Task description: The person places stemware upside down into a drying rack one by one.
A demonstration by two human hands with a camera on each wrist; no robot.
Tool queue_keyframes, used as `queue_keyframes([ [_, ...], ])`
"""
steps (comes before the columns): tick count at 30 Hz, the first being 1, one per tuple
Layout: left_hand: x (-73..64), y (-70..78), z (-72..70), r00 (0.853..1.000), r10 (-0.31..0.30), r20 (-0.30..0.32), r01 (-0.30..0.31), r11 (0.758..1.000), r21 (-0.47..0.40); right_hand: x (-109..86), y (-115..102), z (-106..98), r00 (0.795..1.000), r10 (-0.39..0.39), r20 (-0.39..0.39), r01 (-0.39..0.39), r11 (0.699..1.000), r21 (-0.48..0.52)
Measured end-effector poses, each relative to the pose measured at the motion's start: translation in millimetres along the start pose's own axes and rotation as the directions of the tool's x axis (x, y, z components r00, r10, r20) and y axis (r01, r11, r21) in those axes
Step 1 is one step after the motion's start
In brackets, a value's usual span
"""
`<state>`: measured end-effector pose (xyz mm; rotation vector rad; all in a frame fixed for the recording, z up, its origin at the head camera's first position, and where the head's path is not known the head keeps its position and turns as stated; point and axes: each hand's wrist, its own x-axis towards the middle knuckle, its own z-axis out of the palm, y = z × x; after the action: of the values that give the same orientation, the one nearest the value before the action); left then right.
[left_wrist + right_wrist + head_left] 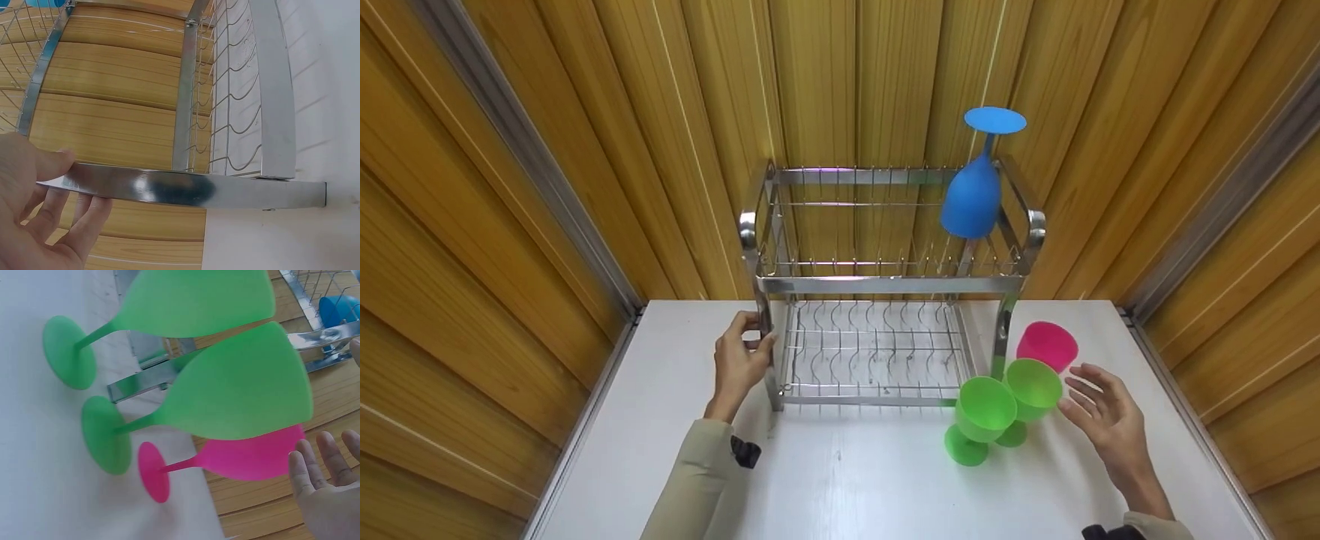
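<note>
A two-tier metal dish rack [885, 285] stands on the white table. My left hand [742, 358] grips its left front post [140, 184], thumb on one side and fingers on the other. At the rack's right front corner stand two green goblets [987, 409] [236, 385], upright and close together, with a pink goblet [1047, 346] behind them. Beside them on the right, my right hand [1110, 427] is held with fingers spread and nothing in it. Its fingertips [298, 464] are near the pink goblet's rim in the right wrist view.
A blue goblet [973, 199] sits upside down at the right end of the rack's upper tier. The lower tier [877, 349] has wavy wire dividers. Wood-patterned walls [855, 82] enclose the table [840, 480] at the back and on both sides.
</note>
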<state>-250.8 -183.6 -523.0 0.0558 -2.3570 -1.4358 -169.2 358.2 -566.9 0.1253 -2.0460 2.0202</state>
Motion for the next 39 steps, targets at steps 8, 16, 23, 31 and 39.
queue_keyframes([
  [8, -1.1, -0.4, -0.2, 1.0, -0.006, -0.001, 0.006, 1.0, 0.004, -6.5, 37.1, 9.6, 0.998, 0.059, -0.006, -0.058, 0.991, 0.122],
  [16, -0.6, -0.3, 0.1, 1.0, -0.004, -0.004, 0.004, 1.0, 0.016, -10.4, 64.8, 21.7, 0.994, 0.112, 0.013, -0.112, 0.98, 0.163],
  [23, -0.2, 0.7, 0.0, 1.0, -0.016, 0.002, 0.016, 0.999, 0.028, -10.5, 77.9, 31.8, 0.991, 0.133, 0.026, -0.135, 0.977, 0.166],
  [31, 0.7, 1.4, 0.3, 1.0, -0.018, 0.006, 0.018, 1.0, 0.024, -10.1, 85.2, 40.7, 0.995, 0.1, 0.026, -0.103, 0.967, 0.235],
  [39, -1.6, 1.1, 0.8, 1.0, -0.011, 0.008, 0.011, 1.0, 0.02, -12.3, 86.0, 44.9, 0.996, 0.089, -0.002, -0.085, 0.966, 0.244],
])
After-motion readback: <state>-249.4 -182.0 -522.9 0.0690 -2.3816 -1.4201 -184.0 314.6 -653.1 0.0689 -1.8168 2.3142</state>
